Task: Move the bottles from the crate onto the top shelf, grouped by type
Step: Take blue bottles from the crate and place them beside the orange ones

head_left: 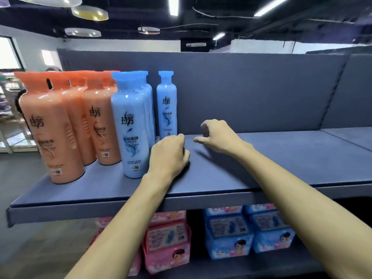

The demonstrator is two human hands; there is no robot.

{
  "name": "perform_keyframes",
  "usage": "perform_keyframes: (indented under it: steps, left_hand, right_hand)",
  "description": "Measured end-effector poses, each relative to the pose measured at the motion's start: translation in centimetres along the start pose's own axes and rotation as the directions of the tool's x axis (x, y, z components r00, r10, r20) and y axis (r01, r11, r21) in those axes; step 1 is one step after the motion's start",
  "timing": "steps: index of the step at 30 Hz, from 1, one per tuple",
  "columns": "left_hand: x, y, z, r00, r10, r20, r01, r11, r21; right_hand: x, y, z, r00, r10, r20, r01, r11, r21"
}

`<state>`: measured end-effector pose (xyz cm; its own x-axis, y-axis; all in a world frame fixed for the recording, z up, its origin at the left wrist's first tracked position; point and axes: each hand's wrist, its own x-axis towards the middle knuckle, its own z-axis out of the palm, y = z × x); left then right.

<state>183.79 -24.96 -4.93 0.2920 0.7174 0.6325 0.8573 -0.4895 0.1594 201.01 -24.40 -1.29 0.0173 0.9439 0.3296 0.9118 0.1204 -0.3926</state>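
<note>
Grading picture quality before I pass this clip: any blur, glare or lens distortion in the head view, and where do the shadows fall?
Head view: wide-angle bend bows the shelf and stretches the orange bottles at left; ceiling lights blow out; glare streaks the blue bottles; corners smear, centre sharp; left hand and right hand throw soft shadows onto the shelf.

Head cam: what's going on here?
A person is stocking the top shelf. Orange bottles stand grouped at its left end, with blue bottles right beside them. Both hands are over the shelf and hold nothing. The left hand is curled close beside the nearest blue one, and the right hand is loosely curled above bare shelf. The crate is out of view. Pink and blue packs sit on the shelf below.
</note>
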Motion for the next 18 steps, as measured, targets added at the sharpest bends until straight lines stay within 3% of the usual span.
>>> perform_keyframes:
  steps: [5, 9, 14, 18]
  left_hand:
    - [-1.4, 0.9, -2.0, 0.998, 0.042, -0.045, -0.044, 0.998, -0.049]
    - [-3.5, 2.0, -3.5, 0.981, 0.157, -0.113, -0.171, 0.978, -0.120]
    - [-4.7, 2.5, -6.4, 0.969, 0.234, -0.083, -0.245, 0.955, -0.166]
    - [-7.7, 1.4, -8.7, 0.905, 0.420, -0.068, -0.424, 0.877, -0.225]
  right_hand:
    - [-5.6, 0.3, -3.0, 0.999, 0.003, -0.043, -0.004, 0.999, -0.039]
    - [-8.4, -0.4, -4.2, 0.996, -0.024, -0.085, 0.018, 0.997, -0.074]
    - [-10.9, -2.8, -5.3, 0.996, -0.024, -0.083, 0.014, 0.992, -0.128]
    - [-16.3, -4.0, -5.6, 0.988, -0.065, -0.141, 0.053, 0.995, -0.088]
